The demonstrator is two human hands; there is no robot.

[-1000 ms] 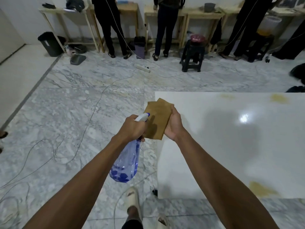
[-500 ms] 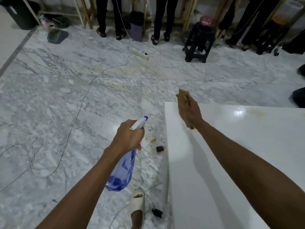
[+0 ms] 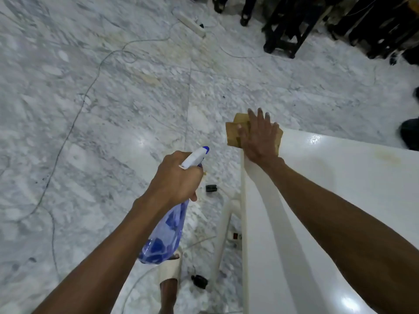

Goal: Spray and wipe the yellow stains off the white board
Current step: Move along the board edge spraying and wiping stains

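Observation:
The white board (image 3: 322,200) fills the right side, its left edge running down the middle. A faint yellow stain (image 3: 387,156) shows near its far edge. My right hand (image 3: 258,138) lies flat, fingers spread, pressing a tan cloth (image 3: 233,134) onto the board's far left corner; the cloth overhangs the corner. My left hand (image 3: 175,180) grips a clear blue spray bottle (image 3: 165,234) by its white trigger head, held over the floor left of the board, nozzle pointing up and right.
Marble floor (image 3: 90,109) with thin cables and a power strip (image 3: 191,24). A white leg under the board and my sandalled foot (image 3: 170,268) are below. A black stool (image 3: 288,26) and several people's legs stand at the far right.
My right hand has gone from holding the bunched cloth above the board corner to pressing it flat on that corner. The view has tilted further down. The spray bottle stays in my left hand.

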